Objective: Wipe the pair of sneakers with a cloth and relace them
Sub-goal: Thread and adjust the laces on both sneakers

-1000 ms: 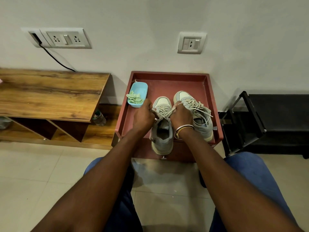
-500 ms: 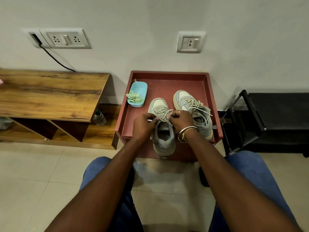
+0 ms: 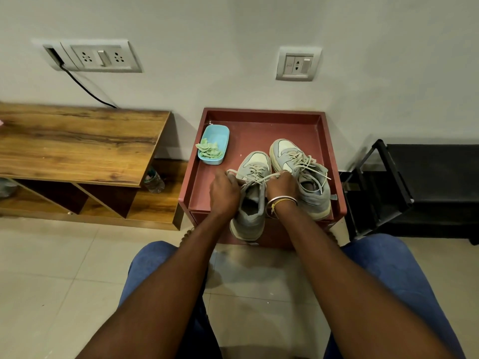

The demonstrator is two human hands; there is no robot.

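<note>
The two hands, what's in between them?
In the head view, the nearer sneaker sits between the left hand and the right hand, and its lace stretches from one to the other.

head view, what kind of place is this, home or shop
Probably a room in a home: socket plates on a plain wall, a low wooden shelf unit on tiled floor, and a black rack beside the red stand where the left hand and right hand grip a sneaker lace.
</note>
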